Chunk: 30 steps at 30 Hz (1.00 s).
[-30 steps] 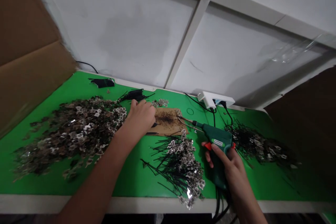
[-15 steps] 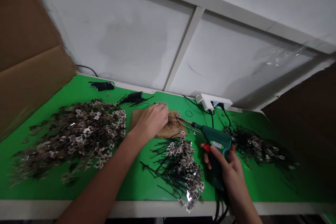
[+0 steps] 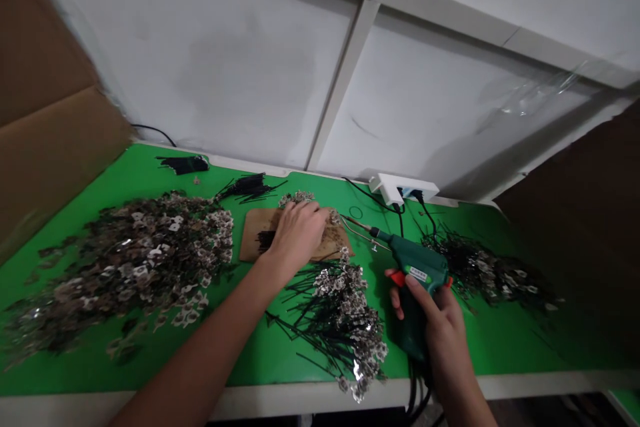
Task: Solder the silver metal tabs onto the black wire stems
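Note:
My right hand (image 3: 443, 320) is wrapped round a green soldering gun (image 3: 417, 263), a finger by its red trigger. The gun's thin tip and curved wire guide point left at a small metal piece (image 3: 335, 217) by my left fingertips. My left hand (image 3: 300, 230) lies over a scorched brown board (image 3: 250, 227), its fingers bent and held together; what they grip is hidden. Short black wires (image 3: 265, 240) stick out on the board beside the left wrist. Just behind the hand is a cluster of small metal pieces (image 3: 296, 197).
Loose metal pieces (image 3: 145, 260) are heaped at left. Black wires with metal ends (image 3: 350, 320) lie in front of the board, and another pile (image 3: 495, 277) sits at right. Wire bundles (image 3: 184, 164) and a white power strip (image 3: 404, 188) are along the back. Cardboard (image 3: 55, 107) stands at left.
My left hand has moved slightly right and toward me over the board, uncovering the short black wires and the metal cluster behind. The soldering gun stays near the board, and the view has shifted slightly.

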Tool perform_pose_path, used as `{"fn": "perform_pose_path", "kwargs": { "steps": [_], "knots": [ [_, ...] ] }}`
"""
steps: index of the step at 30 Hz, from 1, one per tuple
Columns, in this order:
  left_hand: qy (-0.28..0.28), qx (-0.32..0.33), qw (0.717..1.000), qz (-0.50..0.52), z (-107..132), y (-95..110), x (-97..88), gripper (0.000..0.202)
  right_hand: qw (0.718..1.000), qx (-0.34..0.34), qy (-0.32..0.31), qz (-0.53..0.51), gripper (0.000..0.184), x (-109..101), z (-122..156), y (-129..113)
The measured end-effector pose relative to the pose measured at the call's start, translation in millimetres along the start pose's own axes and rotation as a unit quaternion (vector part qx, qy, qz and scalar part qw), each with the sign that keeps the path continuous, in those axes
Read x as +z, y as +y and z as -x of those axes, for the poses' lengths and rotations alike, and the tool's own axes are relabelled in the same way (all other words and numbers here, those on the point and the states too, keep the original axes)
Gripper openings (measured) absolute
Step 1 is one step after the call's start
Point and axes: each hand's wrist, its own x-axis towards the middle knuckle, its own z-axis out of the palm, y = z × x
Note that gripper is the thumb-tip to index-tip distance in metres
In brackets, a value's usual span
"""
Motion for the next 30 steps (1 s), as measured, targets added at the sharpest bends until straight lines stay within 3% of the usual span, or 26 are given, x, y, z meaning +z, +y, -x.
{"fn": "perform_pose_path", "kwargs": {
  "steps": [21, 30],
  "knots": [
    [0.006, -0.003, 1.0, 0.018, 1.6, -1.5, 10.7, 0.024, 1.0, -0.011, -0.008, -0.026, 0.024, 1.7, 1.7, 1.8],
    [-0.015, -0.016, 1.0, 0.014, 2.3, 0.5, 3.7, 0.025, 0.999, -0.019, -0.025, -0.017, 0.025, 1.7, 0.6, 2.2]
  ]
}}
